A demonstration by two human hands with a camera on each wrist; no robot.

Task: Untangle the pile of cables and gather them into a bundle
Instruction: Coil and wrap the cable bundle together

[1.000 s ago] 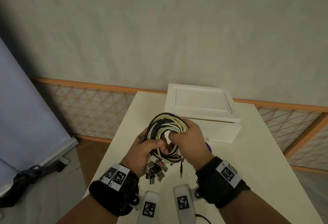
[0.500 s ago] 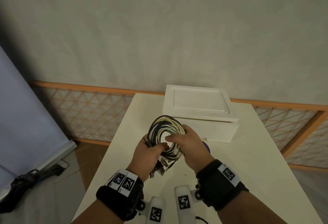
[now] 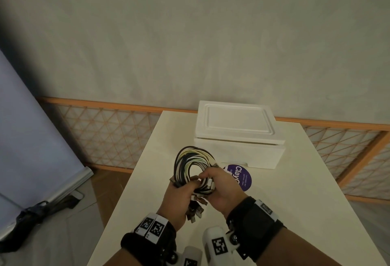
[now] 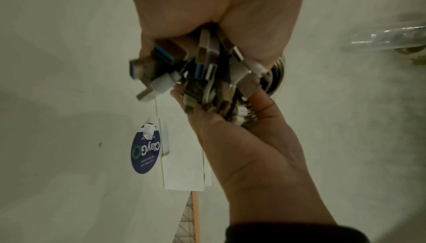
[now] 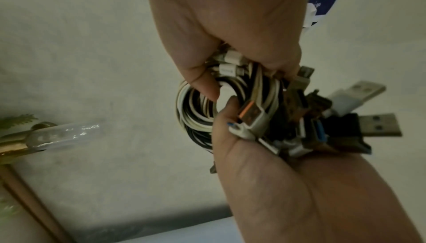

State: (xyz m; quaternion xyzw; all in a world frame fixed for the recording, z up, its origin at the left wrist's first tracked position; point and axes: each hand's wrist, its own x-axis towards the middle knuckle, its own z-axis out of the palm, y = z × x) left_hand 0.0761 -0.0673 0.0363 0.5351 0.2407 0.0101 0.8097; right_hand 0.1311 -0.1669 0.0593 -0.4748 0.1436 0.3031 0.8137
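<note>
wrists: black bands [image 3: 256,219] | white tags, black square codes | white camera mounts [image 3: 218,246]

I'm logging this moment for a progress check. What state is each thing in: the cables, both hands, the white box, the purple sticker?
cable bundle: coiled into a loop, held above the table, plug ends hanging together below.
left hand: fingers curled round the bundle's lower part.
right hand: grips the loop's right side.
white box: lid on, standing on the table.
purple sticker: flat on the table, partly hidden by the right hand.
</note>
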